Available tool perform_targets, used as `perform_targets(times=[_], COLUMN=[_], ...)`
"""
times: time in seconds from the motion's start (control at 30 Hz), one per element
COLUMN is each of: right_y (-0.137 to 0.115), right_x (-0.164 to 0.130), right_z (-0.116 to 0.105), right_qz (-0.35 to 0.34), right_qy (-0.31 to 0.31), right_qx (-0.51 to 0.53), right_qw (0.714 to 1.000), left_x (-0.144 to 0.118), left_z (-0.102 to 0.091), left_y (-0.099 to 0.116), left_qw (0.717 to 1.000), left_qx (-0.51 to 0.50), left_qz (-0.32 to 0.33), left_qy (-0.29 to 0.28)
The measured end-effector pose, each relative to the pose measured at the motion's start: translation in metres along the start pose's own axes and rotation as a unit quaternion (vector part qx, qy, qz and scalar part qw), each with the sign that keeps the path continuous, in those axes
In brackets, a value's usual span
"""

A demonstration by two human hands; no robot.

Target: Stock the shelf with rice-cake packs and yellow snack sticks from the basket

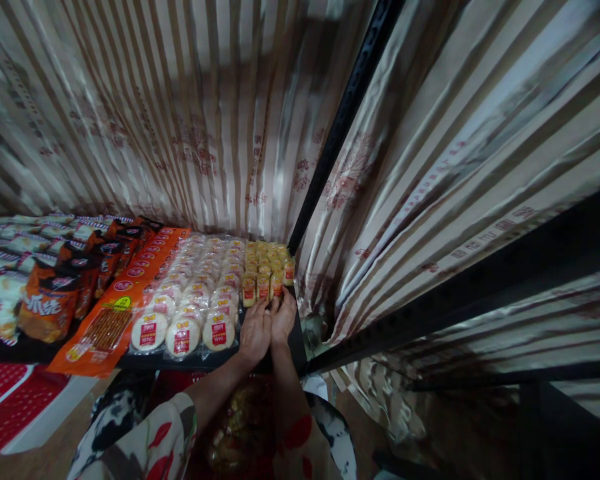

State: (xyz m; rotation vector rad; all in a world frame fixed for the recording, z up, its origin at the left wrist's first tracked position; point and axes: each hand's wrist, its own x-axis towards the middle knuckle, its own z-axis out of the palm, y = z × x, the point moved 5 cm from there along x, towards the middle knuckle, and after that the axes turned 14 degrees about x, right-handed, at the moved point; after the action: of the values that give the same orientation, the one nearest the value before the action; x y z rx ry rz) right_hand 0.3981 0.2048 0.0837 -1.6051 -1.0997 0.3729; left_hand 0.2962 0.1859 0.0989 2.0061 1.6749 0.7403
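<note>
On the shelf's right end stand rows of small yellow wrapped cakes [263, 287] with red labels. At the front of these rows, my right hand [283, 320] has its fingertips closed around the lower part of a wrapped cake [277, 285]. My left hand [255, 332] is right beside it, almost touching, with its fingers together and bent; what lies under them is hidden. Just left of my left hand are stacks of round white wrapped cakes [219, 331] with red labels.
Long orange snack packs [113, 320] lie left of the round cakes. Farther left stand orange-brown bags [47, 303] and white bags [3, 300]. A black metal post [340, 127] rises at the shelf corner. Striped wrapping sheets [220, 133] hang behind and to the right.
</note>
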Motion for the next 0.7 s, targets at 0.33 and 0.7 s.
perform_targets(times=[0.33, 0.7], right_y=[0.009, 0.008], right_x=[0.002, 0.015], right_z=[-0.001, 0.001], right_qz=[-0.003, 0.011], right_qy=[0.04, 0.061], right_qx=[0.027, 0.06], right_qw=[0.999, 0.996], left_x=[0.001, 0.0], left_z=[0.002, 0.013], left_y=[0.008, -0.001], left_qw=[0.996, 0.996], left_qx=[-0.013, -0.002], left_qz=[0.087, 0.092], left_qy=[-0.009, 0.012])
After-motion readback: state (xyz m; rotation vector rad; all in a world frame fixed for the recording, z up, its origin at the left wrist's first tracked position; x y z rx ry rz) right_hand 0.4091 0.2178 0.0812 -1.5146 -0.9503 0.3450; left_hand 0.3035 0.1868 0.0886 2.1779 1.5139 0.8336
